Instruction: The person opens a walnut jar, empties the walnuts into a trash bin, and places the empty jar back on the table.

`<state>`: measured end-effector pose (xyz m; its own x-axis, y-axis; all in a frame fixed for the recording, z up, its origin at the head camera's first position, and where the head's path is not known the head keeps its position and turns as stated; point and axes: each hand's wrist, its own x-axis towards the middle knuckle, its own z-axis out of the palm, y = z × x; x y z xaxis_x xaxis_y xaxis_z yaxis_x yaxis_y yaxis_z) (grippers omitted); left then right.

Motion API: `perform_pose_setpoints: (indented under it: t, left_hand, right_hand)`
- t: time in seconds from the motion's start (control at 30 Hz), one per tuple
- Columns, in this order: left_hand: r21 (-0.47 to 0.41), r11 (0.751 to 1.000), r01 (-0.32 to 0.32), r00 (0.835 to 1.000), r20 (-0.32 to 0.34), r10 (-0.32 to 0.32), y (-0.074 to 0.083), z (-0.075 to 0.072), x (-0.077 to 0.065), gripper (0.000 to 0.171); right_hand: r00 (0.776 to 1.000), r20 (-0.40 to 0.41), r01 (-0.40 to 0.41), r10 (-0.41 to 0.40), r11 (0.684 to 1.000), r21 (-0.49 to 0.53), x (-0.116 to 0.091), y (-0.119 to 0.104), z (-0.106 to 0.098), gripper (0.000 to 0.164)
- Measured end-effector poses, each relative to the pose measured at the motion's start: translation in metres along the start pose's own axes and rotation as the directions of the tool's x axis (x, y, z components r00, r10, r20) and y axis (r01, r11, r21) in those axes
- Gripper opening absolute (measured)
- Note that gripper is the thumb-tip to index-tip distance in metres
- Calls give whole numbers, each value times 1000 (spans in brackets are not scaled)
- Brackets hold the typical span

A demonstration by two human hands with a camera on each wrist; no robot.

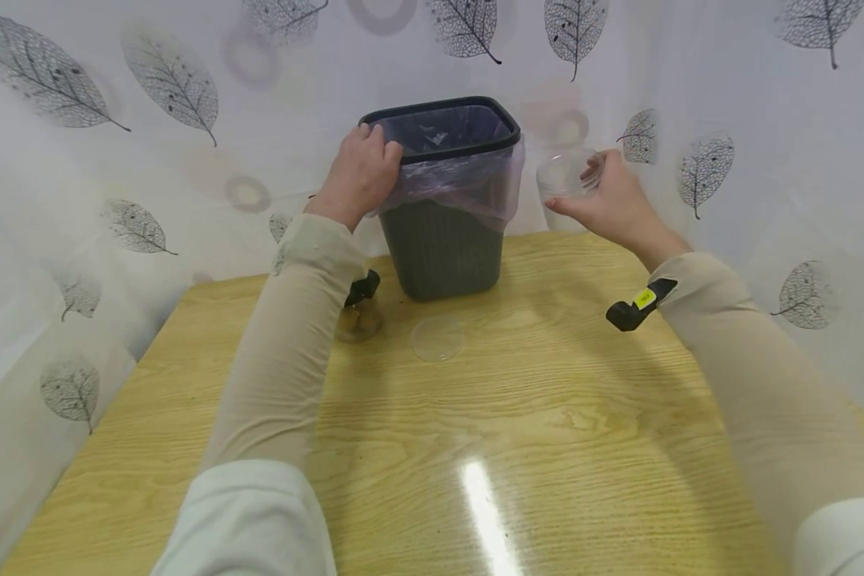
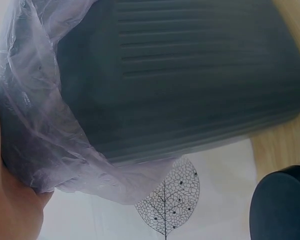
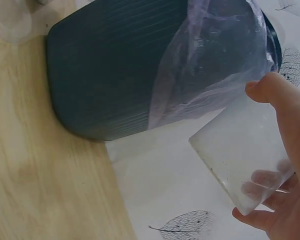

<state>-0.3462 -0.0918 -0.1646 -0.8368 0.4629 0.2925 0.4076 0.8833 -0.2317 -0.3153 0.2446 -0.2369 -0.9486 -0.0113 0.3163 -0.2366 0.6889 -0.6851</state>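
A dark grey-green bin [image 1: 442, 248] stands at the far side of the table, lined with a thin purple bag [image 1: 468, 180] folded over its black rim. My left hand [image 1: 363, 172] grips the bin's rim at its left corner, with the bag under the fingers. To the right of the bin, my right hand [image 1: 608, 196] holds a clear plastic cup [image 1: 565, 180] raised off the table. In the right wrist view, thumb and fingers wrap the cup [image 3: 240, 150] from opposite sides, and the fingers show through its wall.
A clear round lid [image 1: 438, 338] lies flat on the wooden table [image 1: 547, 400] in front of the bin. A small see-through container [image 1: 360, 322] with brownish contents is partly hidden by my left forearm. A white leaf-patterned curtain [image 1: 259, 144] hangs behind.
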Motion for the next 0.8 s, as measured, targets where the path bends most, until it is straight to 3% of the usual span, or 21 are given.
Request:
perform_pose_setpoints:
  t: [0.13, 0.37, 0.53, 0.57, 0.7, 0.77, 0.8]
  left_hand:
    - [-79, 996, 39, 999, 2, -39, -1, -1, 0, 37]
    - [-106, 993, 45, 999, 4, -45, -2, -1, 1, 38]
    - [-241, 962, 131, 991, 32, -127, -3, -1, 2, 47]
    - [-226, 966, 128, 992, 39, -123, -3, -1, 2, 47]
    - [-290, 942, 168, 986, 46, -162, -3, -1, 2, 49]
    - [-280, 946, 164, 986, 45, -158, -3, -1, 2, 49]
    - [-317, 931, 181, 983, 44, -177, -3, -1, 2, 52]
  right_hand:
    - [999, 31, -32, 32, 999, -2, -7, 9, 9, 97]
    - [997, 65, -38, 35, 999, 37, -19, 25, 25, 100]
    - [995, 85, -57, 53, 997, 44, -26, 37, 37, 98]
    - [994, 92, -65, 61, 997, 38, -27, 39, 40, 98]
    - [989, 117, -90, 87, 996, 21, -32, 48, 48, 101]
    - [986, 132, -100, 97, 995, 15, -34, 52, 51, 102]
    - [986, 138, -101, 98, 995, 13, -34, 54, 52, 103]
